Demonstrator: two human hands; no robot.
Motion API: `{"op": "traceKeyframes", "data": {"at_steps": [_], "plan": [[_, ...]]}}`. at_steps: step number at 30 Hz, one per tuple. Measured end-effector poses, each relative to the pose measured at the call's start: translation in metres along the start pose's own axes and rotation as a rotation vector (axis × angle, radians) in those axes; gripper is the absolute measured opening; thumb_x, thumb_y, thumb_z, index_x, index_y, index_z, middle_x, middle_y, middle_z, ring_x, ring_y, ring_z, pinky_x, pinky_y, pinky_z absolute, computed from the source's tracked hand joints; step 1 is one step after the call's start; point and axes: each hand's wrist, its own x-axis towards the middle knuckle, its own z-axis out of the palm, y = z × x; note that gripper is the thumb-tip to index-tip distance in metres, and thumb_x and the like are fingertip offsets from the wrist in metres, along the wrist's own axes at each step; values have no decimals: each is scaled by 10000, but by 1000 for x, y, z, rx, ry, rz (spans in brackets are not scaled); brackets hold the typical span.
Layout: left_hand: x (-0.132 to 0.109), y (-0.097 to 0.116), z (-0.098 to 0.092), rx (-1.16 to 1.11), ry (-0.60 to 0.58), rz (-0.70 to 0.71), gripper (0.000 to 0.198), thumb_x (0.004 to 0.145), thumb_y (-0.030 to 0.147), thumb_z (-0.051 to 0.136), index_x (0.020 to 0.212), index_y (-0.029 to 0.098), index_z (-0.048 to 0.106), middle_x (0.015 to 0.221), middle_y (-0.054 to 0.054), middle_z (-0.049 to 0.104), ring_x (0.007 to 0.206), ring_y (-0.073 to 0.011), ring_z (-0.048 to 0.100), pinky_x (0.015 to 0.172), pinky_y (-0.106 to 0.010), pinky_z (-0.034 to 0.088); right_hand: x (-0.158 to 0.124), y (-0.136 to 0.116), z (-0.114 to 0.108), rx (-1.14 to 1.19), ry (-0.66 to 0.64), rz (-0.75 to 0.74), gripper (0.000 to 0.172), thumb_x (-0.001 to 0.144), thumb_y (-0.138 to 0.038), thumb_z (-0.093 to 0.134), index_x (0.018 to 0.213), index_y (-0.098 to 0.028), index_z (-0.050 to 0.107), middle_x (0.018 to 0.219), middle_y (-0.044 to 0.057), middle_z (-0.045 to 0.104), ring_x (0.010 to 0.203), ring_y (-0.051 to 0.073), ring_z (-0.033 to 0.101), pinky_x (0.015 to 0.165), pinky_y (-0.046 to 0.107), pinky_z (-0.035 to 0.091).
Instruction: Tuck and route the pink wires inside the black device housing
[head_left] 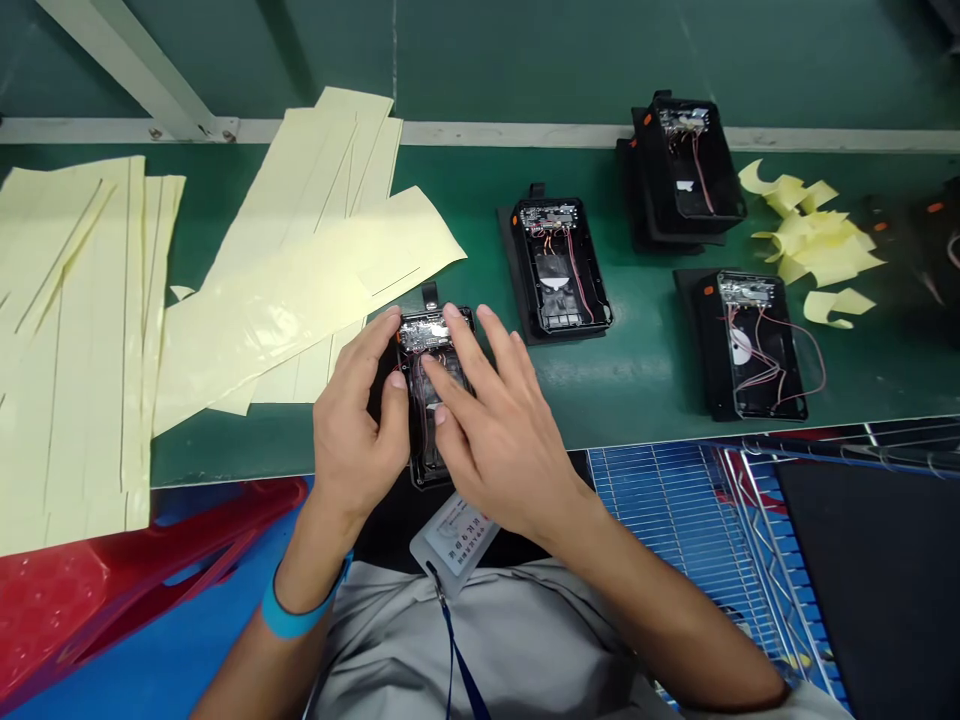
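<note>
A black plastic case [429,450] with a circuit board at its top end and thin wires inside lies at the table's front edge. My left hand [360,425] grips its left side, thumb and fingers near the board. My right hand [499,430] reaches over it from the right, with fingers spread and fingertips on the board and just below. Part of the case is hidden under my fingers. Just right of it, a similar open case [559,265] with a board and red wires rests on a black piece.
Pale yellow strips [292,250] cover the left of the green table [630,380]. More black cases [694,160] stand at the right, one with loose wires [757,345]. Yellow scraps [821,245] lie beyond. Below are a red stool [97,590] and a wire rack [660,510].
</note>
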Motion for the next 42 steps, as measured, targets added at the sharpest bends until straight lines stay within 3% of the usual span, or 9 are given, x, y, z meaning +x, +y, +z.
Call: {"op": "traceKeyframes", "data": {"at_steps": [2, 5, 9, 13, 20, 28, 35, 42], "plan": [[0, 0, -1, -8, -4, -7, 525, 1063, 174, 555, 1588, 171, 579, 1606, -59, 582, 1536, -150, 544, 1345, -266, 418, -4, 2, -3, 29, 41, -7, 477, 1101, -224, 425, 1530, -166, 627, 1853, 85, 184, 1740, 366, 98, 1378, 652, 248], [1, 0, -2, -12, -10, -21, 532, 1065, 171, 553, 1596, 191, 574, 1613, -49, 575, 1539, -150, 541, 1341, -267, 425, -9, 1, -8, 16, -1, -46, 444, 1079, -244, 473, 1471, -200, 679, 1853, 61, 189, 1742, 367, 87, 1387, 666, 203], [0, 0, -1, -13, -5, -17, 537, 1062, 157, 551, 1597, 194, 574, 1610, -48, 577, 1536, -149, 542, 1339, -265, 425, -5, -3, -10, -54, -66, -68, 451, 1102, -256, 435, 1486, -208, 668, 1858, 43, 159, 1744, 362, 72, 1391, 699, 129], [0, -2, 1, -6, 1, 8, 535, 1055, 154, 561, 1590, 167, 579, 1605, -60, 582, 1533, -150, 547, 1337, -252, 423, 1, 2, -8, -49, -55, -35, 457, 1110, -243, 421, 1509, -199, 640, 1862, 52, 134, 1744, 372, 55, 1381, 713, 153], [-1, -2, -1, -59, -7, -13, 545, 1057, 148, 556, 1601, 174, 571, 1611, -62, 573, 1542, -165, 537, 1354, -287, 418, -17, 18, -14, 102, 140, -66, 449, 1004, -154, 545, 1432, -164, 682, 1820, 125, 289, 1733, 370, 150, 1365, 658, 275], [0, -1, 0, -33, 3, -20, 545, 1058, 158, 568, 1600, 214, 574, 1611, -42, 577, 1520, -172, 560, 1339, -310, 445, -20, 6, -16, -25, -22, -115, 424, 1051, -258, 522, 1429, -195, 702, 1838, 79, 243, 1740, 367, 104, 1390, 686, 143], [1, 0, -1, -35, -5, -12, 536, 1057, 143, 556, 1591, 171, 580, 1599, -55, 584, 1523, -147, 553, 1340, -262, 423, -28, 8, -25, 108, 151, -154, 333, 966, -183, 609, 1256, -184, 773, 1731, 110, 468, 1706, 351, 263, 1364, 635, 291], [-1, -1, 0, -30, 1, -15, 536, 1058, 151, 566, 1593, 184, 581, 1602, -45, 583, 1524, -138, 551, 1326, -241, 432, -23, 3, -15, 31, -27, -143, 401, 1093, -318, 534, 1428, -182, 708, 1827, 82, 271, 1731, 373, 153, 1391, 681, 171]]}}
